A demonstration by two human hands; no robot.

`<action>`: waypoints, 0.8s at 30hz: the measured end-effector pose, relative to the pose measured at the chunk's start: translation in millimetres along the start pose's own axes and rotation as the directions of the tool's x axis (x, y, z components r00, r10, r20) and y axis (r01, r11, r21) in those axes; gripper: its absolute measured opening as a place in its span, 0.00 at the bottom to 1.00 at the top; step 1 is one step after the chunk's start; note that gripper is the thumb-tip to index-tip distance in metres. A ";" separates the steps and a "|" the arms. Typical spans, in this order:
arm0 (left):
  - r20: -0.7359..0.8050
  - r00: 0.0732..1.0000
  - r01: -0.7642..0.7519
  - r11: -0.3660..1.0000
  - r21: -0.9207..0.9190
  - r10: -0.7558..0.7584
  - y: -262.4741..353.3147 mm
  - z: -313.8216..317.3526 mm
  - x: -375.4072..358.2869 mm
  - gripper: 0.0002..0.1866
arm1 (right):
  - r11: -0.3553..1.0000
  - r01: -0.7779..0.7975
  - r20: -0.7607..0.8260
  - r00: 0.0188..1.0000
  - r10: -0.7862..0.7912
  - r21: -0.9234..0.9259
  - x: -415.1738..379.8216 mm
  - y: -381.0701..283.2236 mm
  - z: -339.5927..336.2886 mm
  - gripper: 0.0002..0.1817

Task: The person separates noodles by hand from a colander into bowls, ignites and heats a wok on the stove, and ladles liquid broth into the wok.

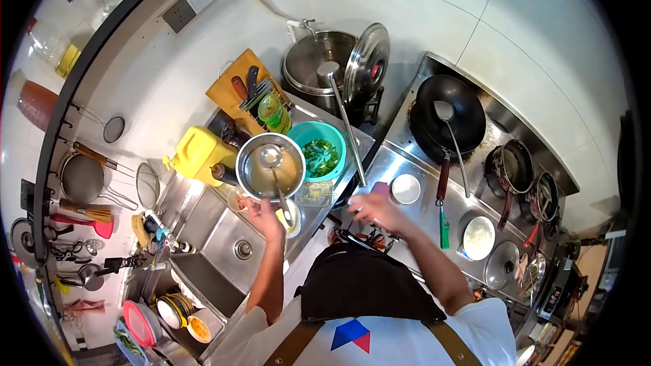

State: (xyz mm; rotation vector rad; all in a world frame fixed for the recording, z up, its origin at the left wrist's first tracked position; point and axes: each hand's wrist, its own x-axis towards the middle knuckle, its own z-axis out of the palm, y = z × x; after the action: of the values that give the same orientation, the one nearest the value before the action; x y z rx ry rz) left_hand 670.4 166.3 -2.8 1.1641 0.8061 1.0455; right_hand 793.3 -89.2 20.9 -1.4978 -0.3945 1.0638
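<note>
My left hand (263, 217) is at the near rim of a metal bowl (298, 156) of cloudy liquid, its fingers apart; whether it touches the rim is unclear. A ladle (271, 156) rests in the bowl, its handle passing just right of that hand. Motion blurs my right hand (374, 210), which hangs over the counter gap with fingers spread and nothing visible in it. Nearest to it are a purple item (380, 188) and a white bowl (405, 189). Between the hands are a clear container (314, 194) and a teal basin (337, 133) of chopped greens.
A black wok (434, 105) with a spatula sits on the stove at right, beside smaller pans. Behind the basin stands a large pot (298, 68), a long-handled scoop reaching forward. A sink (220, 224), yellow jug (203, 152) and knife rack (261, 98) are at left.
</note>
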 end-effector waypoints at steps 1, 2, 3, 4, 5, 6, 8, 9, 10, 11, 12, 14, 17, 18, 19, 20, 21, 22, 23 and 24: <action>0.021 1.000 0.016 1.000 -0.024 -0.016 3.9 12.3 -9.8 0.06 | 0.980 -0.161 0.144 0.979 0.144 0.119 -3.4 -27.9 34.6 0.30; 0.045 0.998 0.036 0.998 -0.047 -0.034 7.3 23.1 -20.0 0.06 | 0.940 -0.205 0.218 0.965 0.148 0.273 1.4 -26.5 54.7 0.32; 0.082 0.996 0.033 0.998 -0.060 -0.028 10.5 33.6 -29.2 0.07 | 0.891 -0.268 0.216 0.956 0.199 0.365 1.4 -34.1 70.0 0.31; 0.157 0.987 0.052 0.996 -0.076 -0.039 20.5 45.9 -39.0 0.07 | 0.821 -0.310 0.237 0.947 0.219 0.479 3.5 -38.6 74.4 0.28; 0.216 0.976 0.049 0.996 -0.068 -0.033 20.7 54.3 -44.4 0.08 | 0.798 -0.267 0.234 0.959 0.163 0.541 4.8 -38.0 67.2 0.26; 0.275 0.961 0.047 0.997 -0.063 -0.028 18.9 62.0 -49.0 0.09 | 0.769 -0.224 0.225 0.969 0.107 0.598 7.6 -36.8 57.7 0.24; 0.315 0.949 0.057 0.991 -0.119 -0.017 12.6 81.8 -54.1 0.11 | 0.745 -0.183 0.146 0.982 0.115 0.641 7.9 -29.0 17.2 0.17; 0.377 0.925 0.086 0.993 -0.081 -0.050 20.3 93.2 -58.7 0.11 | 0.916 -0.098 -0.037 0.992 0.122 0.389 1.7 -36.7 1.7 0.15; 0.436 0.896 0.113 0.993 -0.041 -0.084 24.2 103.9 -61.4 0.11 | 0.995 -0.059 -0.214 0.974 0.076 0.086 -5.0 -44.3 -12.7 0.13; 0.474 0.875 0.114 0.993 -0.001 -0.100 20.8 112.7 -61.1 0.11 | 0.881 0.070 -0.345 0.904 -0.254 -0.467 -13.5 -43.3 -30.1 0.11; 0.493 0.865 0.119 0.993 -0.011 -0.098 17.8 124.3 -59.1 0.11 | 0.470 0.049 -0.264 0.773 -0.576 -0.881 -21.4 -54.1 -42.1 0.10; 0.604 0.791 0.124 0.992 0.002 -0.100 13.4 146.4 -58.2 0.11 | 0.265 -0.177 -0.300 0.781 -0.548 -0.948 -45.9 -83.9 -56.3 0.11; 0.680 0.728 0.123 0.992 -0.002 -0.089 9.9 184.1 -60.0 0.11 | 0.098 -0.252 -0.267 0.820 -0.507 -0.963 -57.0 -87.3 -89.6 0.24; 0.704 0.703 0.119 0.993 0.015 -0.095 8.4 196.3 -62.1 0.11 | 0.078 -0.286 -0.289 0.843 -0.454 -0.955 -61.7 -92.1 -97.2 0.22; 0.718 0.693 0.097 0.995 -0.009 -0.061 4.4 209.1 -65.0 0.11 | 0.082 -0.305 -0.308 0.834 -0.458 -0.949 -64.0 -90.3 -108.6 0.22; 0.731 0.680 0.101 0.995 -0.010 -0.061 -5.1 219.8 -67.6 0.11 | 0.176 -0.223 -0.280 0.848 -0.451 -0.959 -63.5 -82.3 -121.9 0.18; 0.750 0.659 0.106 0.994 -0.018 -0.057 -12.1 233.1 -69.4 0.11 | 0.264 -0.136 -0.248 0.857 -0.452 -0.955 -62.1 -80.1 -133.8 0.14; 0.768 0.638 0.110 0.994 -0.025 -0.051 -18.3 245.2 -71.1 0.10 | 0.266 -0.148 -0.260 0.849 -0.459 -0.953 -59.9 -78.3 -145.3 0.14; 0.770 0.632 0.142 0.990 0.000 -0.091 -18.9 255.8 -76.3 0.11 | 0.680 -0.119 -0.401 0.874 -0.275 -0.724 -60.0 -84.9 -150.8 0.10; 0.778 0.622 0.141 0.990 -0.004 -0.086 -21.1 264.5 -80.4 0.11 | 0.939 -0.105 -0.435 0.899 -0.051 -0.326 -61.1 -91.3 -156.9 0.08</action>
State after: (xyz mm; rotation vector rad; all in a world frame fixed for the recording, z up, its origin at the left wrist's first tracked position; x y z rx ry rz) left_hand 890.9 2.9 36.4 1.3296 0.1324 0.3558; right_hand 914.2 -207.9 110.2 -2.0058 -0.2441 0.6641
